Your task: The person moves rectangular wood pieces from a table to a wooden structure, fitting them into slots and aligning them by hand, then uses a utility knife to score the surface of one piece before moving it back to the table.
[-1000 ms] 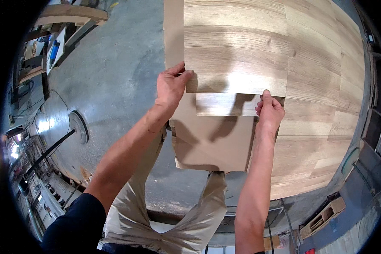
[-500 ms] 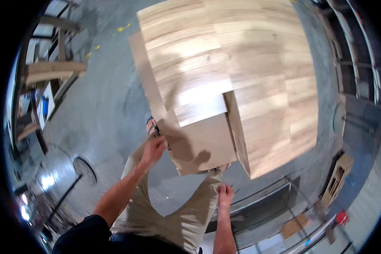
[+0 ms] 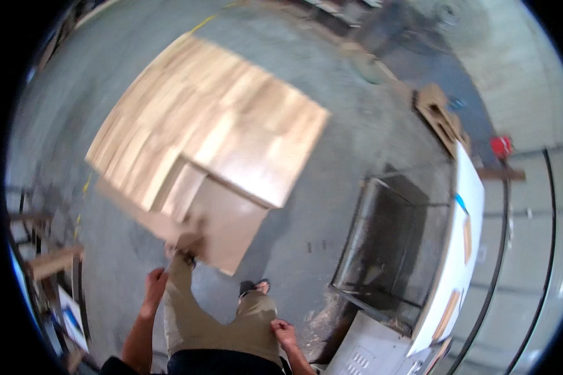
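Note:
My left hand hangs beside my left trouser leg, loosely closed, with nothing visible in it. My right hand is by my right thigh, its fingers curled and no object showing. Ahead and to the left lies a stack of pale wood-grain planks, staggered in rows. At its near side is a notch where brown cardboard shows at a lower level. A strip of cardboard sticks out along the left side. Neither hand touches the stack.
To the right stands a metal-framed bin with a dark inside. Beside it are a white panel and a pale louvred metal cabinet. A wooden pallet piece lies farther back. A wooden rack is at the left.
My view has swung to the right, so the plank stack now sits farther left and the metal-framed bin shows fully. Both my hands hang lower by my legs.

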{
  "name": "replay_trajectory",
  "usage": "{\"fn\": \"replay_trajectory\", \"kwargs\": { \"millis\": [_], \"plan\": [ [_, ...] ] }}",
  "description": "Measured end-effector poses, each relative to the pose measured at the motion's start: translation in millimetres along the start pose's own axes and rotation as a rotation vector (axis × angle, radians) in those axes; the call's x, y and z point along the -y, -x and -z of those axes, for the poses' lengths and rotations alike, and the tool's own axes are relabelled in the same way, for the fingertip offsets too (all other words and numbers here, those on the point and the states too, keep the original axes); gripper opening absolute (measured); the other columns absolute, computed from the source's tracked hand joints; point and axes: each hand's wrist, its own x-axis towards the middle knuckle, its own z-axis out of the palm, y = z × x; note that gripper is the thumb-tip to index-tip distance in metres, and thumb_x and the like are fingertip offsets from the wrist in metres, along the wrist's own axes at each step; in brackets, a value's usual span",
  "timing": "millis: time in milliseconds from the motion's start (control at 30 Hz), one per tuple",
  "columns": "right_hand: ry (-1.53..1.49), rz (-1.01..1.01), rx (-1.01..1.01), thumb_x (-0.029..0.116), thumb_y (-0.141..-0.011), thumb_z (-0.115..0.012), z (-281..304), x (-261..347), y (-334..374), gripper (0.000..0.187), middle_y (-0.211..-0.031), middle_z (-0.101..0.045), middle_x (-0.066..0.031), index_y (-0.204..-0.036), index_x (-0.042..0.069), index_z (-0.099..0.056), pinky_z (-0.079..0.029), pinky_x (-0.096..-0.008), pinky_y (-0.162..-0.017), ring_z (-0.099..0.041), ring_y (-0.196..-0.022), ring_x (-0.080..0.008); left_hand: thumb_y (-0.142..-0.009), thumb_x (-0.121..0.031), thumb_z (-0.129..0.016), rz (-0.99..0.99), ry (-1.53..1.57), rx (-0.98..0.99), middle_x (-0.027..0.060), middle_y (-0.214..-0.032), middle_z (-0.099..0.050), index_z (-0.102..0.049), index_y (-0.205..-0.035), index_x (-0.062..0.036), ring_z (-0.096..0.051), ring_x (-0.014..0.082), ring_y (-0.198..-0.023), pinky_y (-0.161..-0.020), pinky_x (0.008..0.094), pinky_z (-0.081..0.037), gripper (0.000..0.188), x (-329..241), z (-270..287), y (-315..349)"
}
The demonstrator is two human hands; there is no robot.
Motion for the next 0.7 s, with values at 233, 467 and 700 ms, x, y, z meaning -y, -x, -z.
{"fn": "replay_trajectory", "kwargs": {
  "millis": [233, 467, 700],
  "plan": [
    [-0.311, 0.03, -0.046, 0.022, -0.089, -0.063, 111, 16, 16, 0.025, -0.08, -0.064, -0.0026, -0.102, 0.001, -0.065, -0.046, -0.0233, -0.064, -0.056, -0.068, -0.0104, -0.086, -0.003, -0.054, 0.137, 0.413, 0.405, 0.0034, -0.067, -0.058, -0.063, -0.078, 0.0008, -0.052, 0.0122, -0.055, -0.046, 0.0269, -0.041, 0.013, -91, -144, 54],
    [-0.66, 0.054, -0.556, 0.011, -0.087, -0.059, 247, 11, 83, 0.016, -0.069, -0.06, -0.0016, -0.074, 0.002, -0.063, -0.044, -0.024, -0.059, -0.054, -0.066, -0.0095, -0.088, -0.008, -0.061, 0.043, 0.133, 0.884, 0.0069, -0.077, -0.062, -0.062, -0.098, 0.0031, -0.058, 0.0144, -0.061, -0.054, 0.0273, -0.048, 0.015, -269, -283, 135],
    [-0.617, 0.034, -0.805, 0.018, -0.09, -0.059, 320, 48, 96, 0.019, -0.077, -0.062, 0.0003, -0.092, 0.001, -0.066, -0.045, -0.0224, -0.065, -0.054, -0.068, -0.0082, -0.089, -0.011, -0.059, 0.058, -0.064, 0.913, 0.0056, -0.073, -0.064, -0.065, -0.091, -0.0013, -0.059, 0.0125, -0.06, -0.053, 0.0265, -0.049, 0.012, -333, -358, 124]
  ]
}}
